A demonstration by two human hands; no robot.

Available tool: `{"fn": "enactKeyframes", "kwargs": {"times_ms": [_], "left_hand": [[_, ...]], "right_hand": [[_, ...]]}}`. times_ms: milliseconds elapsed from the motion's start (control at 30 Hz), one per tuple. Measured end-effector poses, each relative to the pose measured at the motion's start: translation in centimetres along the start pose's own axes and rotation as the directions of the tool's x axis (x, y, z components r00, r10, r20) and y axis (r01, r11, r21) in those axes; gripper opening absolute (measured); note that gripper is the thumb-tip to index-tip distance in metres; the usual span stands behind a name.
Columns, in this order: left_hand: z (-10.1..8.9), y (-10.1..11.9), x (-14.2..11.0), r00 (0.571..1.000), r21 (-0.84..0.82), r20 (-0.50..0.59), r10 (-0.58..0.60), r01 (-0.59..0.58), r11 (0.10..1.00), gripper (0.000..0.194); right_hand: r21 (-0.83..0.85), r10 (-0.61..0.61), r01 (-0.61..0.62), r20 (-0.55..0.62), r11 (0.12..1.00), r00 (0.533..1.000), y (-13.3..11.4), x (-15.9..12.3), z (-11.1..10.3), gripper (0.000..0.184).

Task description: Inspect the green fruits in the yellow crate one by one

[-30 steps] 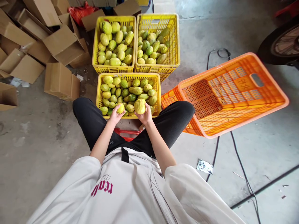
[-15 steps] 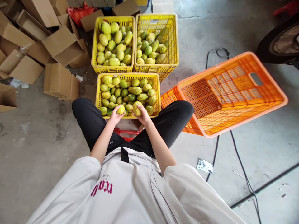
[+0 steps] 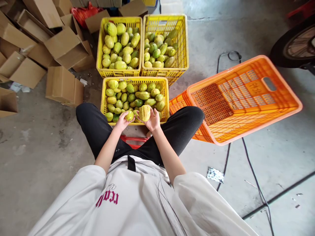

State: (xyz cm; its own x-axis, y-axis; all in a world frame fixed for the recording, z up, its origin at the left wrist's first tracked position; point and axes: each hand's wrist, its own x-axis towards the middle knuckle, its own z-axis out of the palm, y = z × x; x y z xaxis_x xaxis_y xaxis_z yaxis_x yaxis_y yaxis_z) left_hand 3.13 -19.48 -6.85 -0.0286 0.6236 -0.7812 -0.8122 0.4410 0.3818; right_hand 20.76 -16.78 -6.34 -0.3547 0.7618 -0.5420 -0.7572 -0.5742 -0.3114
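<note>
My left hand is closed round a small yellow-green papaya. In my right hand sits a larger, ridged yellow papaya, fingers curled along its right side. The two fruits are held close together, slightly apart, above the near edge of a yellow crate. Many green and yellow papayas fill that crate in front of my knees. My hands hide part of its front row.
Behind stand two more yellow crates of papayas. An orange crate lies tilted to the right, beyond my knee. Cardboard boxes are heaped at the left. Black cables cross the floor at the right, and a wheel stands farther back.
My right hand has turned the larger papaya about, and its fingers have opened out more at the side. The left hand has tilted the small papaya and shifted it slightly right.
</note>
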Motion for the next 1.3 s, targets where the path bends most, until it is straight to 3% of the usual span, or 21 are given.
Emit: {"fn": "enactKeyframes", "kwargs": {"times_ms": [233, 400, 600, 967, 1167, 1300], "left_hand": [[-0.1, -0.1, 0.1, 1.0, 0.014, 0.007, -0.025, 0.025, 1.0, 0.014], [0.1, -0.1, 0.0, 0.999, 0.048, -0.003, -0.041, 0.041, 0.998, 0.007], [0.1, 0.0, 0.0, 0.999, 0.028, -0.03, -0.04, 0.041, 0.999, 0.02], [-0.1, 0.0, 0.2, 0.999, 0.056, -0.031, -0.034, 0.035, 0.998, 0.005], [-0.3, 0.0, 0.2, 0.998, 0.045, 0.017, -0.064, 0.064, 0.997, 0.016], [-0.3, 0.0, 0.1, 0.998, 0.067, 0.046, -0.049, 0.046, 0.997, 0.016]], "right_hand": [[0.039, -0.077, 0.081, -0.084, 0.996, 0.993, -0.4, -0.1, 0.2, 0.021], [0.03, -0.025, 0.027, -0.054, 0.999, 0.998, -0.3, 0.1, -0.1, 0.024], [-0.043, 0.001, -0.002, -0.039, 0.999, 0.999, 0.4, 0.5, -0.5, 0.025], [-0.104, -0.011, -0.011, -0.208, 0.995, 0.978, 0.8, 1.9, -2.1, 0.025], [-0.083, -0.007, -0.01, -0.2, 0.997, 0.98, 0.9, 1.5, -1.7, 0.026], [-0.029, -0.001, -0.003, -0.124, 1.0, 0.992, 0.6, 1.1, -1.0, 0.029]]}}
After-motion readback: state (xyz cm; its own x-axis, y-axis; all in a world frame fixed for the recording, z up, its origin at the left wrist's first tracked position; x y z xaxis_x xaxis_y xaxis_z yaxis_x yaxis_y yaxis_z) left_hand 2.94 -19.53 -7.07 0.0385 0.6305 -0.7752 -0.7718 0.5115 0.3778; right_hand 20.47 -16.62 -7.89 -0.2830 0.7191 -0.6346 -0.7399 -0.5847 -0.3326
